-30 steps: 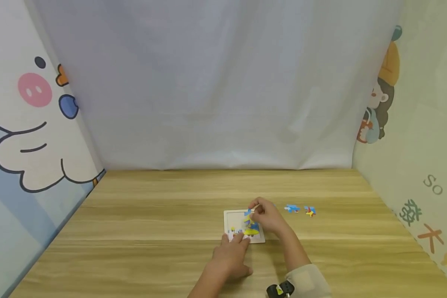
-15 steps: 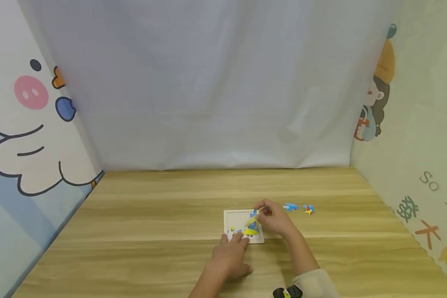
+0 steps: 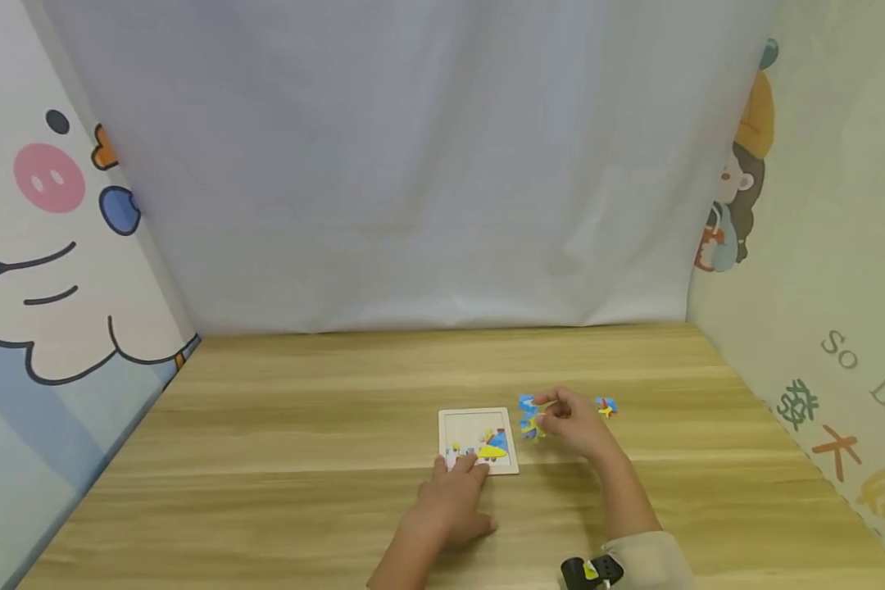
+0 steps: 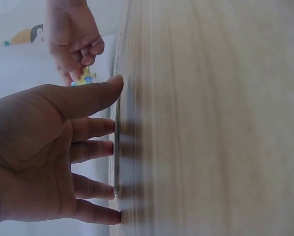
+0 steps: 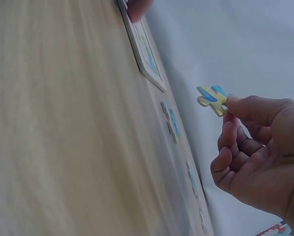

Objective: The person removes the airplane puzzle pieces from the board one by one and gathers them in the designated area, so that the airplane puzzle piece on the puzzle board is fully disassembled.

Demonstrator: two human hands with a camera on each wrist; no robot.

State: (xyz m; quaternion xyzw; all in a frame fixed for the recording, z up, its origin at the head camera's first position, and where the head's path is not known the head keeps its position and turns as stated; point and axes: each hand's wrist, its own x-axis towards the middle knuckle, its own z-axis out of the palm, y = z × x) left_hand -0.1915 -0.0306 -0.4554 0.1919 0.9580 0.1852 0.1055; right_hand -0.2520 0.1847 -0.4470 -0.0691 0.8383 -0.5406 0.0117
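A light wooden puzzle tray lies on the table, with several coloured pieces showing in its lower part and bare board above them. My left hand rests its spread fingertips on the tray's near edge, also seen side-on in the left wrist view. Just right of the tray, my right hand pinches a yellow-and-blue jigsaw piece between thumb and fingers, held above the table. Beyond that piece, a blue jigsaw piece lies on the table beside the tray.
A blue, red and yellow jigsaw piece lies right of my right hand. Another loose piece shows in the right wrist view; the hand hides it from the head view. A grey-white curtain hangs behind the wooden table.
My right hand has moved from over the tray to its right side, carrying the yellow-and-blue jigsaw piece away. The left hand stays on the tray's near edge. The head view has shifted slightly.
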